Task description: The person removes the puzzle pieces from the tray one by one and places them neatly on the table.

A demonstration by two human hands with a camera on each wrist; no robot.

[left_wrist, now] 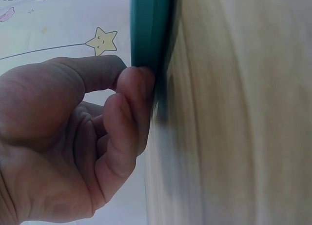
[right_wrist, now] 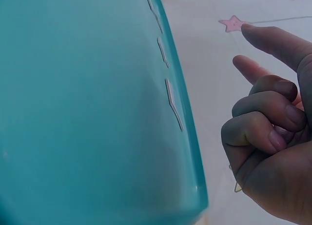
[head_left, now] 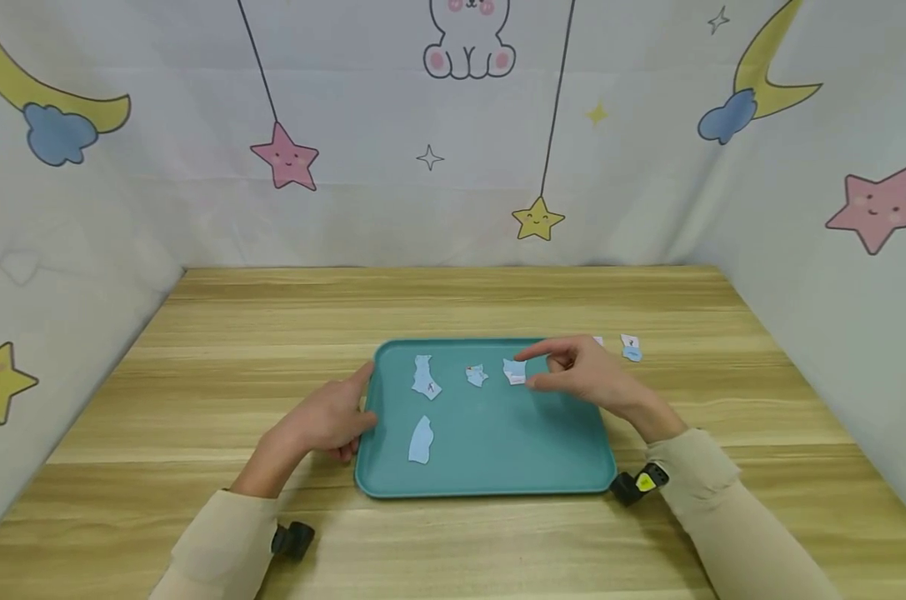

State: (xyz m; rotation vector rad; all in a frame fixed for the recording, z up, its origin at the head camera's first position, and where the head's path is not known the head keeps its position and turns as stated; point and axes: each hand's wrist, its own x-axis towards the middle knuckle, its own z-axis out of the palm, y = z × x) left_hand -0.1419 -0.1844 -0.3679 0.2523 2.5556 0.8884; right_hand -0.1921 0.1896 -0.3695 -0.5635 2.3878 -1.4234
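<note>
My left hand [head_left: 336, 413] grips the left rim of a teal tray [head_left: 490, 467], thumb on the rim and fingers curled by its side. Over the tray's upper right hovers my right hand [head_left: 583, 375]. Its thumb and index finger stand apart, the other fingers are curled, and nothing is between them. Nearest to those fingertips lies a thin, irregular blue-and-white picture piece [head_left: 514, 372]. A small printed piece [head_left: 476, 375] and a longer pale blue piece [head_left: 425, 377] lie to its left. Below the longer one is a plain pale blue piece [head_left: 421, 440].
Another blue-and-white piece [head_left: 631, 347] lies on the wooden table [head_left: 287, 308] beyond the tray's right corner. Beside it, one more piece [head_left: 598, 340] is mostly hidden by my right hand. A white printed curtain [head_left: 362, 225] closes the back and sides.
</note>
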